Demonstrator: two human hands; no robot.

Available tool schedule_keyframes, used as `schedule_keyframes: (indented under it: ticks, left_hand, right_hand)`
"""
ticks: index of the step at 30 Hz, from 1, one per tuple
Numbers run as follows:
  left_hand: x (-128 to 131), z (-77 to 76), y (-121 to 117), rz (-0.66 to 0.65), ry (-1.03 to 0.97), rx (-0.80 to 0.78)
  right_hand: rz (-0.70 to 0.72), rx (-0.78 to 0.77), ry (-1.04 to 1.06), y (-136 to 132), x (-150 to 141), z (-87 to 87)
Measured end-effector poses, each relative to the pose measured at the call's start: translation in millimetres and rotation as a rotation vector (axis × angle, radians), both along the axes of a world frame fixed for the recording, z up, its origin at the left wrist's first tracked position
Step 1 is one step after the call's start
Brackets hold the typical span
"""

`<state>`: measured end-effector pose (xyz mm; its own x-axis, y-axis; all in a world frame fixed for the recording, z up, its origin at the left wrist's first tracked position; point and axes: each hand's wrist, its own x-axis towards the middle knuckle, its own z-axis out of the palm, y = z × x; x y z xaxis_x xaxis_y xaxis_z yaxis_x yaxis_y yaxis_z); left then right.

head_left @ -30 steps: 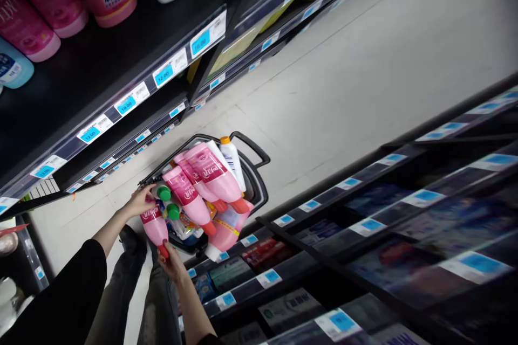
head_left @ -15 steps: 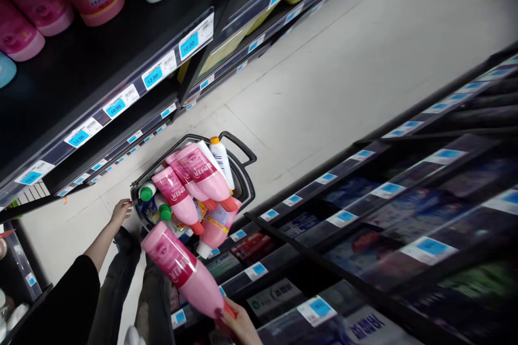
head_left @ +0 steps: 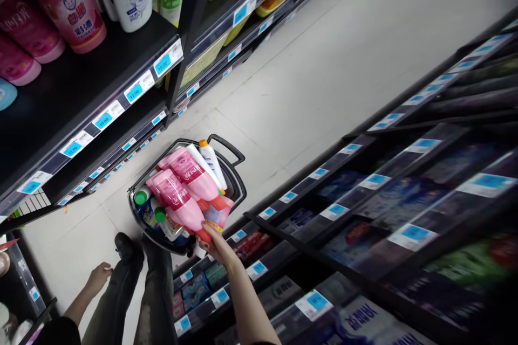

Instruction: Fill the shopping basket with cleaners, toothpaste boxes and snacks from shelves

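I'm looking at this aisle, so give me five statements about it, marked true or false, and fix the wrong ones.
1. The right hand grips a pink bottle by its red cap. True.
2. Two green caps show in the basket. True.
3. The left hand grips the basket. False: the left hand looks empty, apart from it.
4. The price tags are red. False: the price tags are white and blue.
5. A white bottle in the basket has an orange cap. True.
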<state>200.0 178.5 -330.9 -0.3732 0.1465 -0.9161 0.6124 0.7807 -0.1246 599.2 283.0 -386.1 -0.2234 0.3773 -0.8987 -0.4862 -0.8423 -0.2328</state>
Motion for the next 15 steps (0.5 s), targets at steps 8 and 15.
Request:
schedule_keyframes:
  ticks: [8, 15]
  left_hand:
    - [-21, 25.0, -36, 0.219, 0.111, -0.071]
    - [-5, 19.9, -47, 0.306, 0.08, -0.023]
  right_hand:
    - [-0.109, -0.154, -0.08, 15, 4, -15.4]
    - [-0.063, -0.215, -0.205, 12, 9, -19.8]
